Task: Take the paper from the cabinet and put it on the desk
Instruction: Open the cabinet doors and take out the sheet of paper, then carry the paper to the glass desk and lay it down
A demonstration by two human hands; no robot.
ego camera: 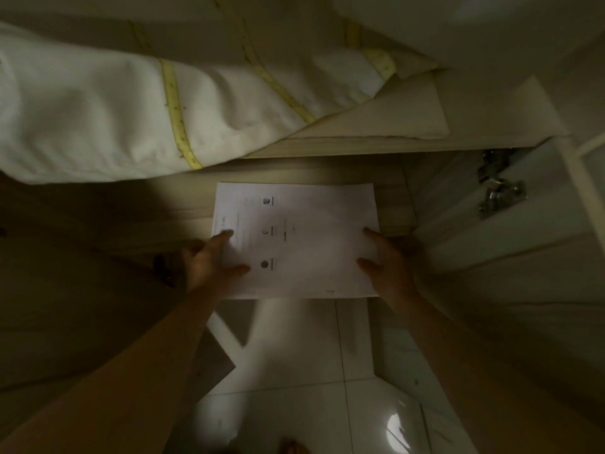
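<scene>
Paper [301, 237], a printed sheet with three small dark marks down its left half, sits at the centre of the view, half over the cabinet shelf [183, 204] and half out over the tiled floor [294, 371] at 6 o'clock. Left hand [209, 260] pinches its 9 o'clock edge, thumb on top and fingers spread onto the print. Right hand [389, 257] holds the 3 o'clock edge with two fingers lying on the sheet; whether a thumb is closed beneath cannot be told. At 12 o'clock a folded white cloth with yellow stripes [131, 109] rests on the shelf above, and a metal door hinge [497, 188] shows at 2 o'clock. The desk is not in view. The risk, as I judge it, is creasing: a single limp sheet gripped only at its sides may sag or buckle, or catch on the shelf lip as it comes out
</scene>
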